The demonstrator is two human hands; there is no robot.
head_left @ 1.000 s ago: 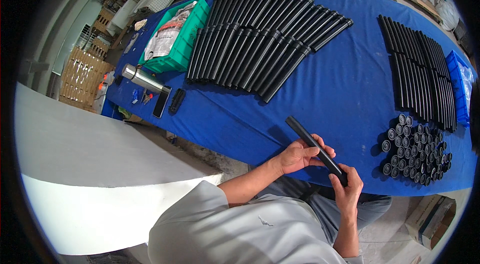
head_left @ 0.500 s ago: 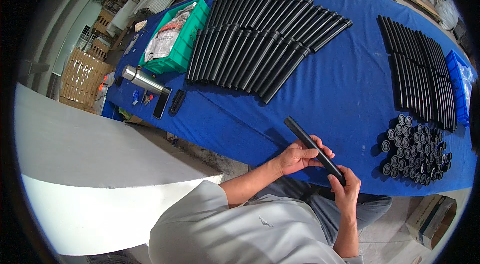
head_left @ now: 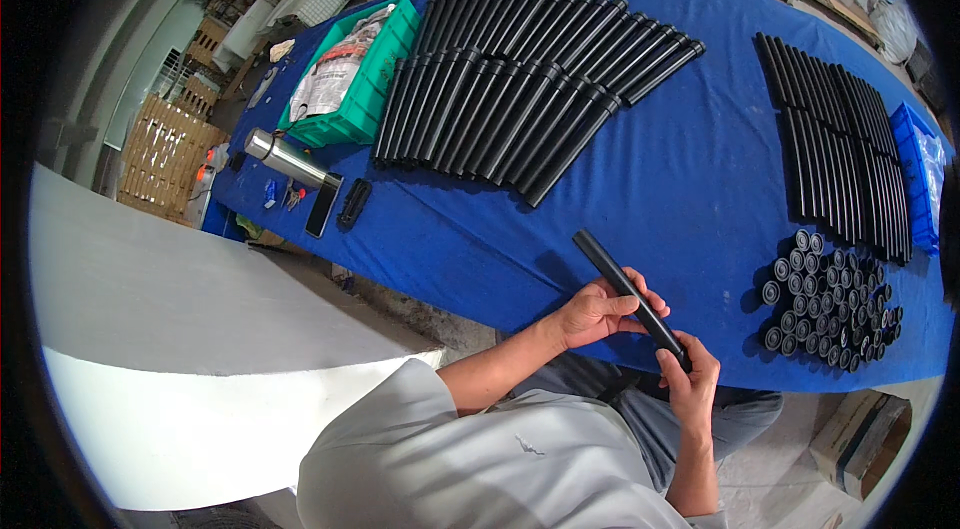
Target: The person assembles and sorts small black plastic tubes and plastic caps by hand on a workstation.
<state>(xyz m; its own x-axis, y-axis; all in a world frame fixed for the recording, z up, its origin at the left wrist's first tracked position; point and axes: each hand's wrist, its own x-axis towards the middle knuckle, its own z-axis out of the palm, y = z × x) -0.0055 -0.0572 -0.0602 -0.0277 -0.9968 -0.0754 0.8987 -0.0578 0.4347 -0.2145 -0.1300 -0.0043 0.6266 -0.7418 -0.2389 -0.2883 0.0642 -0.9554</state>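
Note:
A black tube [head_left: 606,261] slants in front of me over the near edge of the table, its far end pointing up and to the left. My left hand [head_left: 600,314] is closed around its middle, with the thumb on top. At the tube's near end my right hand [head_left: 692,379] grips it, fingers wrapped round and thumb on the side; that end is hidden in the hand. Nearest to the right lie many black round caps [head_left: 820,301], clustered together. Beyond the hands lie rows of black tubes with collared ends [head_left: 510,99].
A blue cloth [head_left: 690,179] covers the table. Plain black tubes [head_left: 840,149] lie in rows at the right beside a blue bin [head_left: 915,179]. At the left are a green crate [head_left: 375,104], a steel flask [head_left: 285,159], a phone [head_left: 322,209] and a black case [head_left: 353,203].
The tube's far end has shifted very slightly to the right and up. Both hands keep their hold on it.

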